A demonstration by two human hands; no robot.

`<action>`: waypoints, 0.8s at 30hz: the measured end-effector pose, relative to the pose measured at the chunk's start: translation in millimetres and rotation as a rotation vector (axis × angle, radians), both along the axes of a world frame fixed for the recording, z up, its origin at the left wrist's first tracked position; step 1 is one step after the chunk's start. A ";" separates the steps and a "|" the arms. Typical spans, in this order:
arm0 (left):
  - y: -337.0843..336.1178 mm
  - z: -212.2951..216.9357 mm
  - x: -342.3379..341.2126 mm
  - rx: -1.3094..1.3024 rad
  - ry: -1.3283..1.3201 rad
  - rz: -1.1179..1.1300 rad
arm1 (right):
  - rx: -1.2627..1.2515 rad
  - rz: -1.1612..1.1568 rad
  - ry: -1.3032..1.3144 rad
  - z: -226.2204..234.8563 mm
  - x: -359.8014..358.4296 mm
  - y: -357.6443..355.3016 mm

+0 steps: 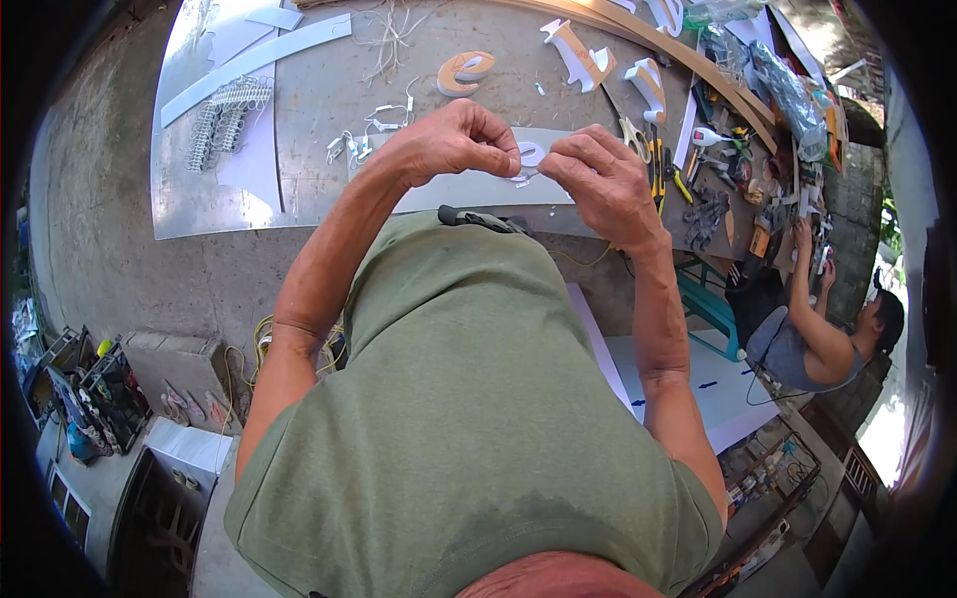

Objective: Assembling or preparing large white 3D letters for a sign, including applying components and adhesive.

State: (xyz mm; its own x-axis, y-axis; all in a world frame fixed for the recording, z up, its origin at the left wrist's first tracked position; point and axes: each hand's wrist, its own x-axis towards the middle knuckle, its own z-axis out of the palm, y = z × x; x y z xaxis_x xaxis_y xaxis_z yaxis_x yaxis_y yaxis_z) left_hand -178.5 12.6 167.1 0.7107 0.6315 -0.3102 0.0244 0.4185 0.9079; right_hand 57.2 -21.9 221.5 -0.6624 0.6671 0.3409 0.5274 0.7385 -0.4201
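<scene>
Over the near edge of the worktable, my left hand (461, 145) is pinched, thumb against fingertips. Facing it, my right hand (603, 181) has its fingers bent together the same way. What either pinch holds, if anything, is too small to make out. Between and just beyond the fingertips lies a small white rounded letter piece (531, 152) on a pale sheet (439, 191). To the left of my left hand is a short string of small white light modules (361, 143). A tan-faced letter e (466, 73) sits beyond my hands, with another tan-and-white letter (580, 56) to its right.
At the left lie a larger bundle of light modules (227, 118) and a long white strip (257, 66). Scissors (635, 140), pliers (682, 185) and mixed tools crowd the right. A co-worker (812, 344) reaches onto the table's right end, near a green stool (706, 317).
</scene>
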 end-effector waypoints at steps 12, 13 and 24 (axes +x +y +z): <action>-0.1 -1.9 7.9 0.076 0.063 -0.094 | -0.010 0.049 0.027 -7.6 -2.4 -3.5; 0.4 -0.9 7.6 0.091 0.083 -0.113 | -0.025 0.040 0.034 -8.6 -3.1 -3.8; -1.6 -2.5 5.3 0.154 0.028 -0.096 | -0.147 -0.013 0.061 -11.7 -2.5 -4.8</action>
